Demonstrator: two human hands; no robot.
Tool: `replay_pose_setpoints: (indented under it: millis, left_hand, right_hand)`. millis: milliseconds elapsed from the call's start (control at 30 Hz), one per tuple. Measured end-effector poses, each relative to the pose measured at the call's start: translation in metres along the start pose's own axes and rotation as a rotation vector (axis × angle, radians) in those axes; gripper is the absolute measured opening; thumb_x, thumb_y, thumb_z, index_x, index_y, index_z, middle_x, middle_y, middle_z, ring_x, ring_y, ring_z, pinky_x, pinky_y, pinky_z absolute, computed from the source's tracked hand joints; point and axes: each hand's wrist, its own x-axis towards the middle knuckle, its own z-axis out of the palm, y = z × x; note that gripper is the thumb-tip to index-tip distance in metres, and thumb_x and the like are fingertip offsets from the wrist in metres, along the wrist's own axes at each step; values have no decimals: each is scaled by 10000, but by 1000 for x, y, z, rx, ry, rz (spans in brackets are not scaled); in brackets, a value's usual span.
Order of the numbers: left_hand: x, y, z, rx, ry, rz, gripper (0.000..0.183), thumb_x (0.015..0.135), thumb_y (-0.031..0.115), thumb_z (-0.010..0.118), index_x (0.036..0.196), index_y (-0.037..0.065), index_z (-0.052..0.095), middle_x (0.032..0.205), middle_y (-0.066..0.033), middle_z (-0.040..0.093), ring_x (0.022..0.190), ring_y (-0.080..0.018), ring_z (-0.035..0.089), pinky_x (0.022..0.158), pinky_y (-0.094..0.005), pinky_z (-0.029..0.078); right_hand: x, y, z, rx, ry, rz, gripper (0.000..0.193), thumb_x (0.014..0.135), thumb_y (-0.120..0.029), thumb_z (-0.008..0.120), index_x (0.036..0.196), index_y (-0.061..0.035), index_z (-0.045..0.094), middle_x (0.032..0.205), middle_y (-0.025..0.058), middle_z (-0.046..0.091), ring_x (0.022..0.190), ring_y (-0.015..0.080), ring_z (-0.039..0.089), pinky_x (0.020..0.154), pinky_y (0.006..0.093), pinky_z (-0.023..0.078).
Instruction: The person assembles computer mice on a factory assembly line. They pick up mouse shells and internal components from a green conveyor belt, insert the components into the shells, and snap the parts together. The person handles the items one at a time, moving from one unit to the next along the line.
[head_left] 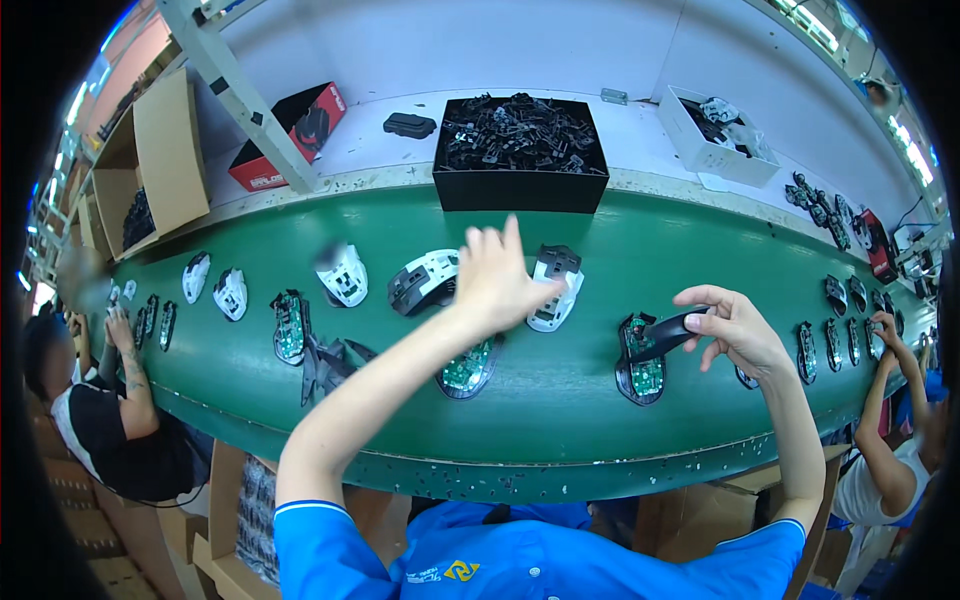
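Observation:
My right hand point(735, 335) pinches a black curved plastic piece point(660, 338) between thumb and fingers. The piece slants over a computer mouse base point(642, 380) with a green circuit board. My left hand point(500, 275) reaches across the bench with fingers spread and nothing visible in it. Its thumb overlaps a white and black mouse shell point(556, 288); whether they touch I cannot tell. Another such shell point(415, 285) lies on the other side of the hand. Below my left forearm, a second mouse base point(468, 372) is partly hidden.
An open black box point(520, 192) of small dark plastic parts stands at the back edge of the green bench point(540, 420). Loose black pieces point(325, 368) lie near my left arm. A white box point(725, 150) sits back right. Co-workers point(115, 400) work at both ends.

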Motion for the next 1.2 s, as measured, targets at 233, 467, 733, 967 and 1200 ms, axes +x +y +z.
replay_pose_setpoints:
  millis: [233,467,733,967,1200]
  left_hand:
    - [2,24,37,-93,9,73,764,590,408,756,1158,-48,527,1112,-190,512,1023,-310,455,850,-400,396]
    - [-12,34,-32,-860,-227,-81,687,641,313,730,1189,-27,493,1003,-124,566,680,-150,567,544,-271,482]
    - [-111,22,-94,-1560,-486,-356,731,741,204,719,1339,34,333,937,-16,509,607,-11,373,433,-159,229]
    - [-141,-10,-114,-1767,-717,-311,988,681,146,769,1448,50,152,1196,-96,465,849,-75,517,580,-171,421]
    - [-157,-12,-121,-1760,-492,-167,1133,593,-41,743,1468,64,30,1433,-146,269,1337,-239,288,1096,-373,247]
  right_hand:
    - [4,5,1,-66,79,-105,165,844,-145,660,941,-12,656,892,23,604,652,66,559,468,173,461]
    - [-18,-1,19,150,71,-175,155,842,-119,662,935,4,672,795,-12,508,530,25,391,410,159,283]
    - [-32,-18,89,138,-88,-253,169,814,-108,682,942,1,693,755,-4,483,506,37,384,412,183,275]
    - [-26,-13,124,-71,-57,-416,155,790,-111,715,919,-24,717,718,-14,497,629,48,428,513,201,307]
    - [-30,-20,140,-305,-105,-577,178,734,-76,745,909,-54,733,709,-5,575,669,84,467,569,223,352]
